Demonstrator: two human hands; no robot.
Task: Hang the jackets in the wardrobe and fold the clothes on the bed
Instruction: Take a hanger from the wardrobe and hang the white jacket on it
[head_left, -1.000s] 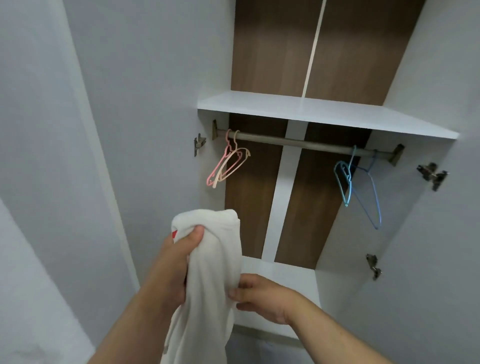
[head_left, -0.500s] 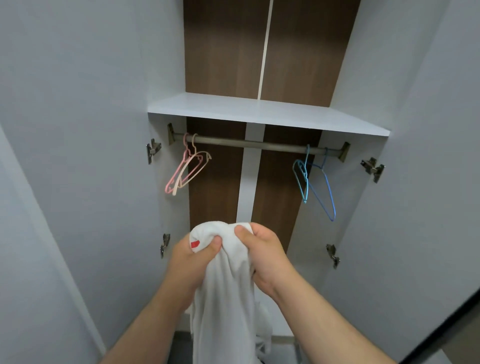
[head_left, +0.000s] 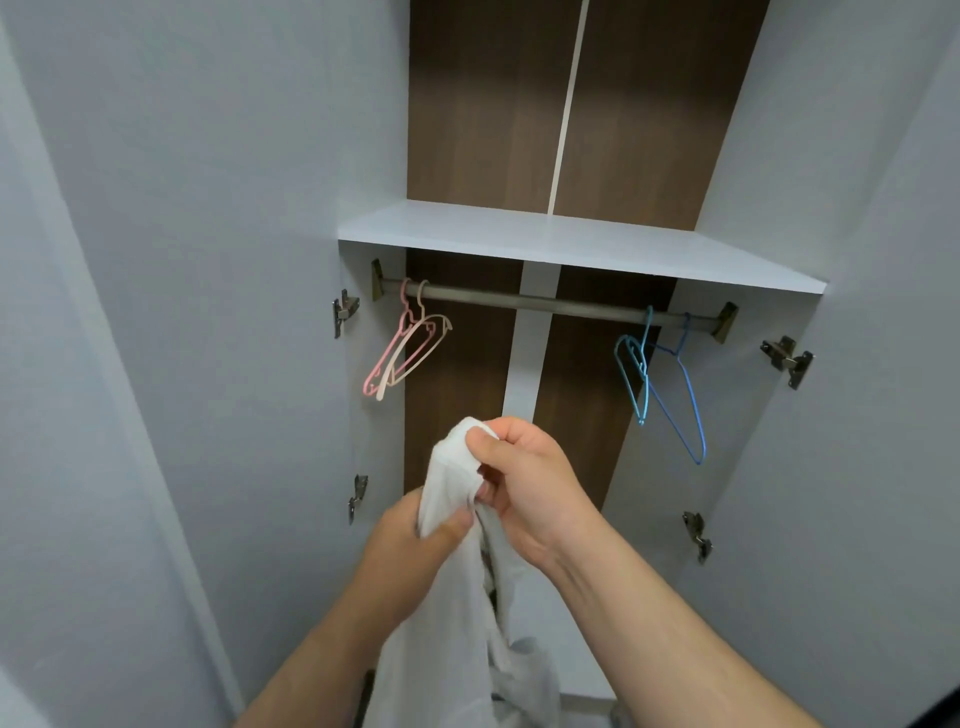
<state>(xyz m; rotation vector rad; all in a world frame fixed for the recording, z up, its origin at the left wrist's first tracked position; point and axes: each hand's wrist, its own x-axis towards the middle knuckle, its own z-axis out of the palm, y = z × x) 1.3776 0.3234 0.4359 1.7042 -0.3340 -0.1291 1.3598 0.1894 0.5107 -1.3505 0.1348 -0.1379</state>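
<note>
pinching the bunched top of the white jacket in the right hand, clutching it just below with the left hand; holding it up before the open wardrobe, beneath the rail, probably feeling for the collar before taking a pink hanger.

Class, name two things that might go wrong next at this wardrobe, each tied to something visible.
Both the left hand and right hand grip the bunched white garment; freeing one for a hanger may let it slip.
The blue hangers overlap on the rail; pulling one might dislodge the other.
</note>
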